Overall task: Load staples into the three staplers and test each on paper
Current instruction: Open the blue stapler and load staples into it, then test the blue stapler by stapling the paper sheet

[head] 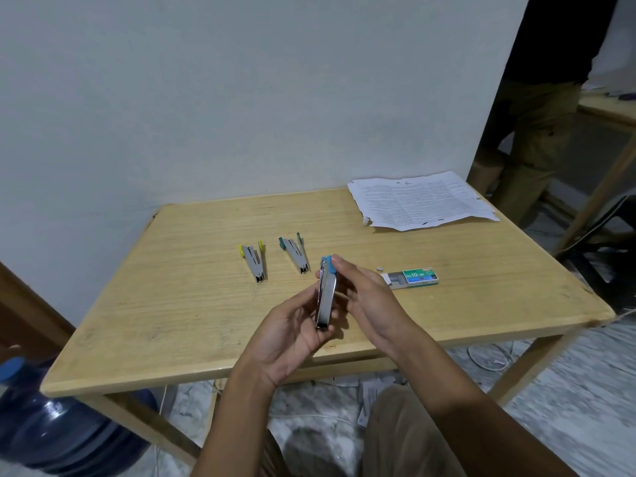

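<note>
A silver stapler with blue ends (326,297) is held upright above the table's front half. My left hand (289,333) grips its lower body from the left. My right hand (361,292) touches its blue top and right side with the fingertips. Two more staplers lie on the wooden table (172,304): one with yellow ends (254,261) and one with teal ends (294,254), both splayed apart. A green staple box (411,277) lies to the right with its tray slid out. A sheaf of printed paper (420,200) rests at the far right corner.
A small white scrap (379,269) lies by the staple box. A blue water jug (58,421) stands on the floor at the left. Another person's legs (526,139) stand beyond the table's right corner. Papers and cables litter the floor underneath.
</note>
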